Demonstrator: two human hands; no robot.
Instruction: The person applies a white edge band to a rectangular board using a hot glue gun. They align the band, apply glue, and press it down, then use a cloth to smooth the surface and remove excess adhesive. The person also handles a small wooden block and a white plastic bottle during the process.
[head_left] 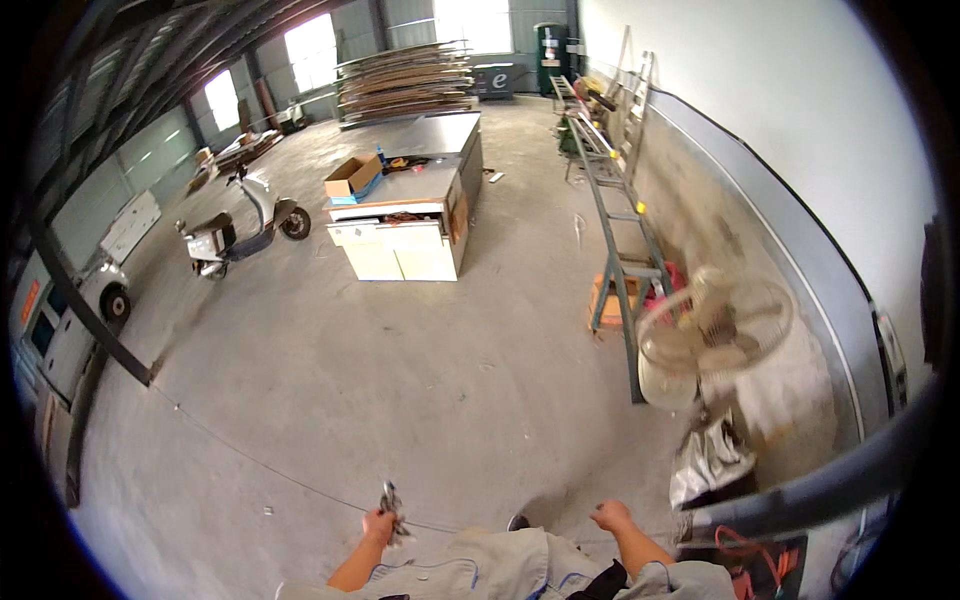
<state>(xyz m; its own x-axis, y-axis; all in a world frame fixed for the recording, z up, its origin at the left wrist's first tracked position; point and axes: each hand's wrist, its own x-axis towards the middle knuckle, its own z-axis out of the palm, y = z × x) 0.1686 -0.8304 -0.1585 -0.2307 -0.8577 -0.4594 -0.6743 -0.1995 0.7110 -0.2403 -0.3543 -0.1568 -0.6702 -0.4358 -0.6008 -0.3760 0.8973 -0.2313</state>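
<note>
My left hand (379,526) is low in the view, closed around a small dark metal tool (390,499) that sticks up out of the fist. A thin cable (250,459) runs across the concrete floor toward that hand from the left. My right hand (610,516) hangs beside my body as a loose fist with nothing in it. Both forearms come up from the lower edge over my grey work clothes.
A standing fan (712,328) and a grey bag (708,462) stand at the right by the wall. A tall metal ladder frame (622,230) leans along it. Ahead stands a white workbench (408,220) with a cardboard box, a scooter (245,228) at the left, stacked boards (405,80) at the back.
</note>
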